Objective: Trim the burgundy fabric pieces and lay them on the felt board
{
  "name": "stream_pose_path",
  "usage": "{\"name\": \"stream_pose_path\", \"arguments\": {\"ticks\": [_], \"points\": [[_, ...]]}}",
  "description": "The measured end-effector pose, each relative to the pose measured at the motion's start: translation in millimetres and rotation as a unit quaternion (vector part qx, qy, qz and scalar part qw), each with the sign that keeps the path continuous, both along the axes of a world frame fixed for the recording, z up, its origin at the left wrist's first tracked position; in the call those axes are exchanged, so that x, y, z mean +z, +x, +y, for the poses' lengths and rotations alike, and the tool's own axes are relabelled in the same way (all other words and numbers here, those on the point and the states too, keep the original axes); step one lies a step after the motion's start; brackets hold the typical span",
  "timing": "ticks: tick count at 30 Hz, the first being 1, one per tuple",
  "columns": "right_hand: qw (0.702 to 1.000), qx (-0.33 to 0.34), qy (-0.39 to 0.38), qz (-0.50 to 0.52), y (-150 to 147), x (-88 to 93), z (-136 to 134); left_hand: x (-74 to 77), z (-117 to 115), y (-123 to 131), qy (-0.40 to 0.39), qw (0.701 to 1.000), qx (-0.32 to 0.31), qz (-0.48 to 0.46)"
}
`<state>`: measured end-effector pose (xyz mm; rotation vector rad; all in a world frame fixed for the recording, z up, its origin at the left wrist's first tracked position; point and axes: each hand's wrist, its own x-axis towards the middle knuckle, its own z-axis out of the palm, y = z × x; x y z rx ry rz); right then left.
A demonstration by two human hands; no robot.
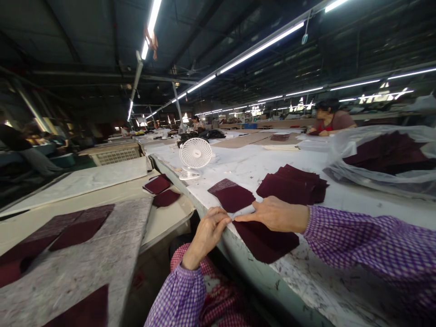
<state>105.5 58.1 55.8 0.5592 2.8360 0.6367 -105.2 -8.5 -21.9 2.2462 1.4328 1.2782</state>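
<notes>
A dark maroon fabric piece (267, 243) lies at the near edge of the white table (235, 159). Its upper left corner is under my right hand (275, 214), whose index finger points out flat toward the left. My left hand (208, 231) is closed at the table edge, thumb against the fingers, beside that fingertip; what it pinches is too small to make out. Just beyond my hands sits another maroon piece (235, 196) with a speckled grey corner. Behind my right hand is a fanned stack of maroon pieces (293, 184).
A white fan (195, 153) stands near the table's left edge. At the right is a clear plastic bag (378, 181) of maroon cloth. More maroon pieces (81, 227) lie on the left-hand surface. A person (332, 120) leans over the table farther back.
</notes>
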Motion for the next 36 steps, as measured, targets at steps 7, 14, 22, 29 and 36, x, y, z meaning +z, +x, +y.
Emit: {"name": "stream_pose_path", "arguments": {"ticks": [7,14,22,29,36], "points": [[0.974,-0.094,-0.166,0.121,4.5,-3.3,27.7,3.0,-5.3,4.6,0.018,0.999,0.028,0.03],[0.942,-0.106,-0.271,0.169,2.5,-7.5,40.9,6.8,-9.8,3.9,0.038,0.992,0.022,0.117],[0.913,-0.133,-0.303,0.239,43.9,19.7,82.0,4.0,11.6,-1.5,0.063,0.988,0.112,0.08],[0.92,-0.294,-0.086,0.245,87.5,19.5,120.3,14.5,50.5,20.7,0.031,0.968,0.117,0.22],[0.924,-0.267,0.012,0.272,76.5,12.5,119.1,21.6,59.2,35.5,0.0,0.96,0.167,0.226]]}}
